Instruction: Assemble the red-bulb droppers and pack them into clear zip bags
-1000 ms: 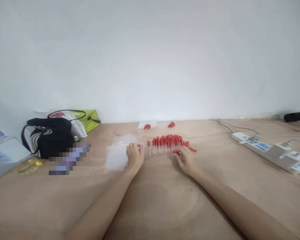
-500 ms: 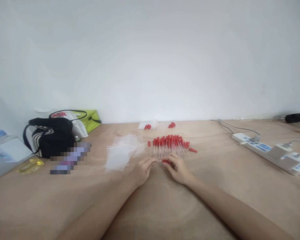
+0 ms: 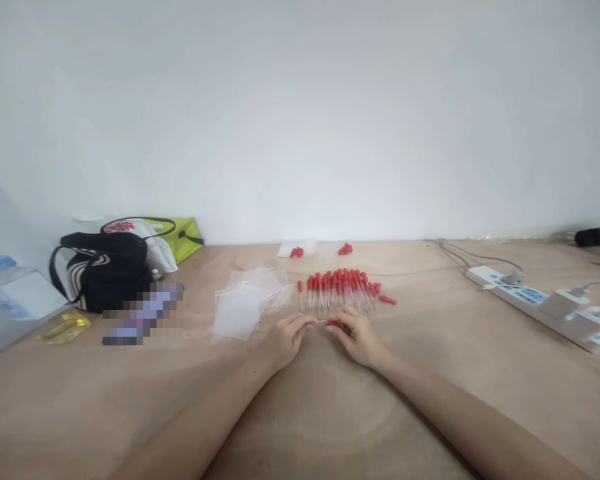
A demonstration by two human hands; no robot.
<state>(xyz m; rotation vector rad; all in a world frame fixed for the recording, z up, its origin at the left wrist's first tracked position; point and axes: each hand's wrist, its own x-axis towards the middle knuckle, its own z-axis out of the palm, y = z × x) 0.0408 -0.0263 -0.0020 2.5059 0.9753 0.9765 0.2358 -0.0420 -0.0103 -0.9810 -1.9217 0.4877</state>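
My left hand pinches a thin glass dropper tube near the middle of the table. My right hand is closed on a red rubber bulb that meets the tube's right end; how far the tube sits inside it is hidden. Just beyond my fingers lies a row of red-bulbed droppers, their tubes pointing towards me. One dropper lies apart on the left of the row. A loose red bulb rests on the right. Several bare glass tubes lie beside my left hand.
Clear plastic bags are spread left of the tubes. Small groups of red bulbs lie near the wall. A black bag and a yellow-green bag stand at the left. A power strip with plugs and cables runs along the right.
The whole view has shifted slightly. Both hands keep their grips on the tube and the bulb, with hardly any visible movement.
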